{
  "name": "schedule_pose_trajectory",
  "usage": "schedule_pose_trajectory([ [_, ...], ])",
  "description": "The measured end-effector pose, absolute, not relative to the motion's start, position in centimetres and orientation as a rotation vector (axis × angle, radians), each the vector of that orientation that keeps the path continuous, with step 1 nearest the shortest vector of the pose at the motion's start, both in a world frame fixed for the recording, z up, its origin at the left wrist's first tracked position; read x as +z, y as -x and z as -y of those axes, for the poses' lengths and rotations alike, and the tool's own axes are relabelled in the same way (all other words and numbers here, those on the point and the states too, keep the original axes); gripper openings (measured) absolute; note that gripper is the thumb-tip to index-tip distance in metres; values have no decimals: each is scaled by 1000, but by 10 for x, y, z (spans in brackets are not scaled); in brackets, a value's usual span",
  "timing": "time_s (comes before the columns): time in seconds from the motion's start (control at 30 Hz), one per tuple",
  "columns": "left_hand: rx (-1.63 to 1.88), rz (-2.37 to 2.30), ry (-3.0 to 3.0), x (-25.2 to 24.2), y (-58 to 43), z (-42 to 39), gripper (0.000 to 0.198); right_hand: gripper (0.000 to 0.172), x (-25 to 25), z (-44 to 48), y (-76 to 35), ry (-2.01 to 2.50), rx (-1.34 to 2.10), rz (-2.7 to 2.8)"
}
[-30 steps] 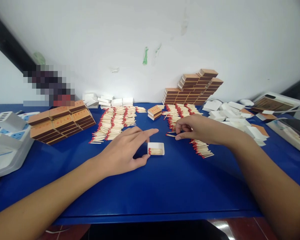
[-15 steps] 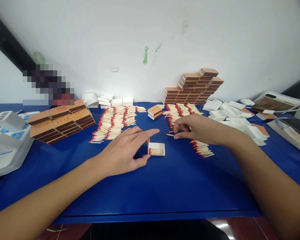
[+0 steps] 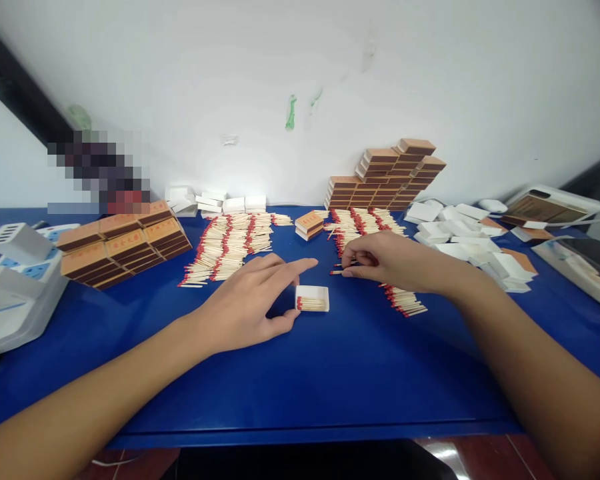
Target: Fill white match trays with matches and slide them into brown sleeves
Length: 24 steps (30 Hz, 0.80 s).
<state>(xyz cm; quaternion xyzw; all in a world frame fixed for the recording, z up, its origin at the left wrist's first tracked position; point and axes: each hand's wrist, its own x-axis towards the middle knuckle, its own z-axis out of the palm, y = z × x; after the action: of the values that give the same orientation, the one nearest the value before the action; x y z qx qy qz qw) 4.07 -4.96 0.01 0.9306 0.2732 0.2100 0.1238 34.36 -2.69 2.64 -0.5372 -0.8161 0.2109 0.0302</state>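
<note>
A small white matchbox tray (image 3: 321, 293) with several red-headed matches inside lies before me. My left hand (image 3: 255, 293) steadies its left end between thumb and a finger, while the index finger stretches out above it. Right of the tray, my right hand (image 3: 367, 257) is closed in a pinch on a match (image 3: 335, 272), whose red head sticks out past the fingertips. Rows of loose matches (image 3: 353, 223) lie behind and under that hand, and a few more (image 3: 406, 303) show below it. Another spread of matches (image 3: 230, 243) lies beyond my left hand.
Stacked matchboxes stand against the wall (image 3: 380, 190) and at the left (image 3: 125, 247). A closed matchbox pair (image 3: 309, 225) sits between the match spreads. White empty trays (image 3: 460, 230) are heaped at the right, others (image 3: 235, 204) at the back. A power strip (image 3: 35, 293) is far left.
My right hand has shifted slightly left with the match in its pinch. The left hand and the tray stay nearly where they were.
</note>
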Motion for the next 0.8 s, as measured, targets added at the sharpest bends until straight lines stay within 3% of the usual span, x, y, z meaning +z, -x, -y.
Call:
schedule_pose_trajectory([
  [0.33,607,-788,-2712,-1,-40,49,69,20,21,27,-344,1675,706,2503],
  [0.8,605,-796,-2711,-2,-40,49,68,17,21,28,-348,1672,704,2517],
])
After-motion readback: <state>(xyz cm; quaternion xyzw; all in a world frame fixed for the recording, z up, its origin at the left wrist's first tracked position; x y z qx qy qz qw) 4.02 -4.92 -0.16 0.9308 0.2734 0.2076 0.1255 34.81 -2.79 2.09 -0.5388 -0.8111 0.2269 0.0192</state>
